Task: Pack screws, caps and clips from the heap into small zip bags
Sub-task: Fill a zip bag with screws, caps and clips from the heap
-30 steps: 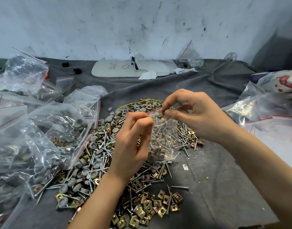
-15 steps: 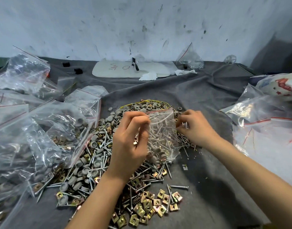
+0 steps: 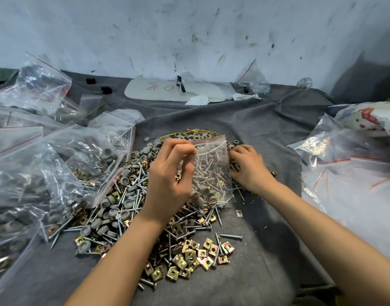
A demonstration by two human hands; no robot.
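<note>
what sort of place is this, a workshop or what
Likely a small hardware-packing bench, maybe a workshop: a heap of screws, caps and clips on a grey cloth, filled zip bags piled at the left, a scuffed white wall behind.

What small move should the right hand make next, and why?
Probably the right hand should pinch a few pieces from the heap of silver screws, grey caps and brass clips and lift them to the small clear zip bag. The left hand holds that part-filled bag upright by its red-lined top, and the right hand lies on the heap beside it.
</note>
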